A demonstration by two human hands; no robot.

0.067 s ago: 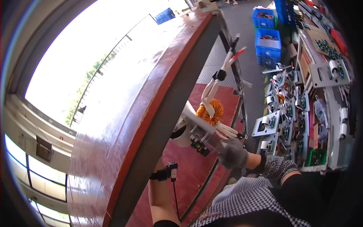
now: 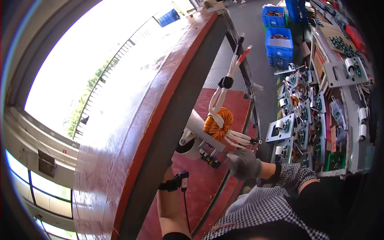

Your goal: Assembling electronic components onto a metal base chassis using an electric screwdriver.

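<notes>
A grey metal plate assembly [image 2: 208, 141] tilts over the red lower shelf. It carries an orange wire-wound ring coil [image 2: 218, 123], a white cylinder [image 2: 189, 149] and a small circuit board [image 2: 209, 160]. Thick white cables [image 2: 218, 99] pass through the coil, with a black band and a red-sleeved end above. My right hand [image 2: 245, 165], in a grey glove, is closed just below the plate's near end; whether it touches the plate or grips anything is hidden. Of my left arm [image 2: 172, 204] the strapped wrist shows, while its hand is hidden behind the dark shelf beam.
The upper shelf's dark beam [image 2: 176, 96] slants across the middle, under a film-covered top [image 2: 116, 148]. Red boards [image 2: 182, 200] line the shelf below. To the right, several similar plate assemblies [image 2: 281, 127] stand near a workbench. Blue crates [image 2: 279, 52] stand farther back.
The plate with its coil has shifted slightly left and turned, and its near end stands farther from my right hand. The whole view has shifted a little.
</notes>
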